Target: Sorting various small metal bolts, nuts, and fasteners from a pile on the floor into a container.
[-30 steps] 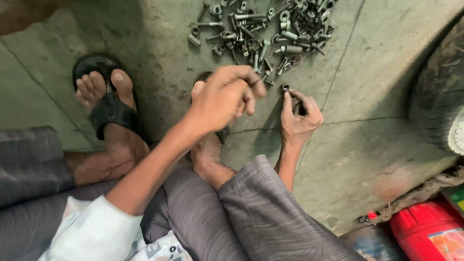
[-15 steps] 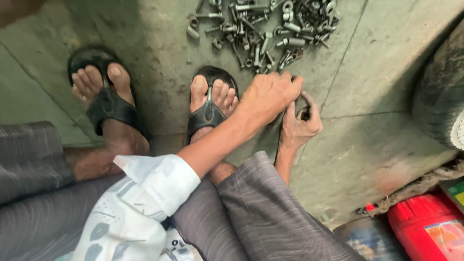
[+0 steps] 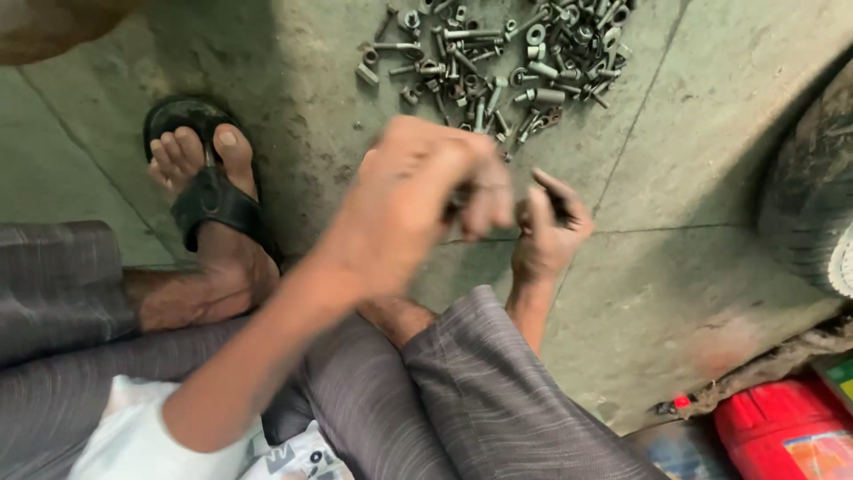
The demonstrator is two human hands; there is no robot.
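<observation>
both hands (image 3: 418, 191) (image 3: 546, 227) near bolts (image 3: 498, 53)

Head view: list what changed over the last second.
The left hand, which reached toward the pile of bolts and nuts, has drawn back beside the right hand and is motion-blurred, again hiding the sandalled right foot. The right hand keeps pinching a small dark part. The pile, tyre and red container are unchanged.

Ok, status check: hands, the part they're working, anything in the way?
Left hand blurred, raised beside right hand. Right hand pinching a small dark part, kind unclear. Pile of bolts and nuts on floor just beyond; nothing between.
</observation>
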